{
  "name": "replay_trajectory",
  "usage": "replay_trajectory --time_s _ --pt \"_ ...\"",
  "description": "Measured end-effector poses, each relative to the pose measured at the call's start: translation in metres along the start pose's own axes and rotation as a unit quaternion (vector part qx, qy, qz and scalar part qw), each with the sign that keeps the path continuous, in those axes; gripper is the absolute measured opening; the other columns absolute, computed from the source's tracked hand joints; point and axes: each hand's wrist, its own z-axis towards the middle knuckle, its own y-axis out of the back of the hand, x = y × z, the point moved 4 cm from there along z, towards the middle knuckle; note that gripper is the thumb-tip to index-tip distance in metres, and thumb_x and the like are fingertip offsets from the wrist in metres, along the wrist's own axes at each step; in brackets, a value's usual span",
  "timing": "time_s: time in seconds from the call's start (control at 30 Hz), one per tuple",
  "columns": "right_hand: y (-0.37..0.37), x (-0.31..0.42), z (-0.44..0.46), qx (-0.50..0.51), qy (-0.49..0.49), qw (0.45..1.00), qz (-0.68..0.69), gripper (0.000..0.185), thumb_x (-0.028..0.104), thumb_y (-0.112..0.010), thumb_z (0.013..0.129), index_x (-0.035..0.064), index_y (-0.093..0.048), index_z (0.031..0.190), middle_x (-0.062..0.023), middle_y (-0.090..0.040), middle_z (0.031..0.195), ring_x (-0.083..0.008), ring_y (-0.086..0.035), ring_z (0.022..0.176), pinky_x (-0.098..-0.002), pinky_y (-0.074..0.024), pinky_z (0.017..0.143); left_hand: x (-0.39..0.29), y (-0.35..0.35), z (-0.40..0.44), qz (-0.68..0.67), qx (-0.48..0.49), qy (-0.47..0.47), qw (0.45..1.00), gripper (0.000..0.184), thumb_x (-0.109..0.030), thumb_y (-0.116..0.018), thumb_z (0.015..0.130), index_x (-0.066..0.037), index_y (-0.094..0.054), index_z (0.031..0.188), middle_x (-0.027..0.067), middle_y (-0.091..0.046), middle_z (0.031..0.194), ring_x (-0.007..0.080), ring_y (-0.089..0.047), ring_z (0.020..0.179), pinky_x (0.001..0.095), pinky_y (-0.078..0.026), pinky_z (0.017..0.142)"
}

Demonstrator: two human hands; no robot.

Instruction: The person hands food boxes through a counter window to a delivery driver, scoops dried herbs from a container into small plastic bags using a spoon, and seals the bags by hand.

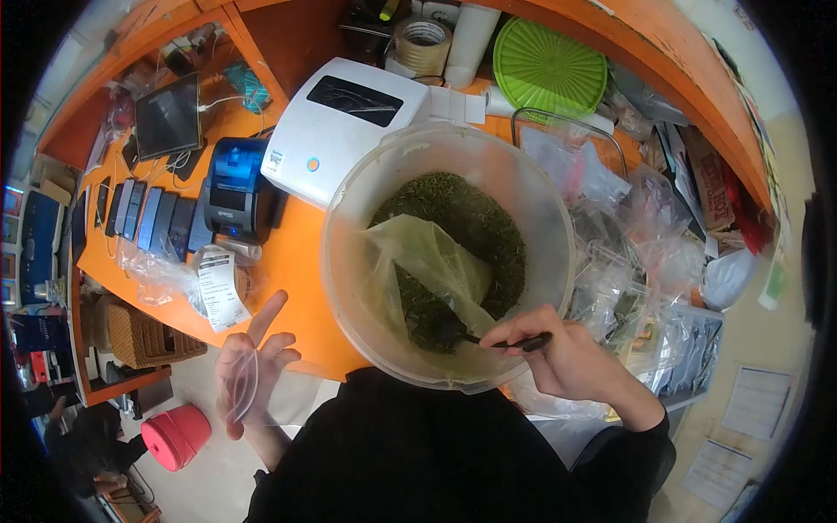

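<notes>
A large translucent plastic bucket [336, 261] stands in front of me, with dried green herb [501, 235] inside. A limp, clear plastic bag [436, 257] lies in the bucket on top of the herb. My right hand [558, 353] grips the black handle of a spoon [449, 331] at the bucket's near rim; the spoon's head rests in the herb, its shape partly hidden. My left hand [253, 375], left of the bucket, holds a thin clear piece of plastic [240, 388] with a curved edge. Its index finger is stretched out.
Behind the bucket on the orange desk is a white label printer [344, 122]. A blue-black receipt printer [235, 192], several phones [153, 218] and a printed receipt [222, 288] sit left. Plastic bags [610, 261] crowd the right. A red bucket [176, 436] stands on the floor.
</notes>
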Motion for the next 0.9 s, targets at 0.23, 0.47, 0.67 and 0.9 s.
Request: replay_trajectory --time_s 0.23,0.47,0.67,0.9 --pt "0.018 -0.014 -0.009 -0.154 -0.036 0.953 0.260 0.011 0.008 -0.036 0.094 0.0052 -0.028 0.101 -0.0215 -0.061 0.088 -0.0210 -0.062 0.069 -0.0300 -0.0497 0.063 0.001 0.013 -0.007 -0.020 0.080 -0.081 0.993 0.093 -0.032 -0.090 0.042 -0.003 -0.045 0.118 0.0259 -0.029 0.129 0.0399 -0.043 0.112 0.0458 -0.038 0.091" --pt "0.018 -0.030 -0.036 -0.366 -0.063 0.857 0.358 0.012 0.019 -0.037 0.096 0.0078 -0.036 0.101 -0.0213 -0.061 0.082 -0.0183 -0.060 0.059 -0.0245 -0.0485 0.053 0.000 0.012 -0.007 -0.007 0.080 -0.053 0.995 0.099 -0.034 -0.091 0.039 -0.009 -0.040 0.119 0.0158 -0.032 0.125 0.0329 -0.041 0.109 0.0450 -0.037 0.090" --pt "-0.004 -0.042 -0.061 -0.469 -0.093 0.773 0.417 0.012 0.018 -0.042 0.095 0.0074 -0.038 0.100 -0.0241 -0.061 0.086 -0.0206 -0.063 0.065 -0.0257 -0.0513 0.058 -0.001 0.007 -0.008 -0.010 0.119 -0.057 0.991 0.094 -0.033 -0.090 0.042 -0.010 -0.040 0.118 0.0139 -0.033 0.123 0.0324 -0.040 0.110 0.0455 -0.036 0.091" --pt "-0.031 -0.044 -0.067 -0.471 -0.059 0.744 0.470 0.012 0.016 -0.042 0.094 0.0073 -0.039 0.101 -0.0235 -0.060 0.089 -0.0211 -0.063 0.069 -0.0252 -0.0514 0.061 -0.003 -0.003 -0.011 -0.021 0.187 -0.094 0.978 0.094 -0.033 -0.089 0.045 -0.011 -0.037 0.121 0.0133 -0.033 0.123 0.0321 -0.039 0.112 0.0459 -0.033 0.092"
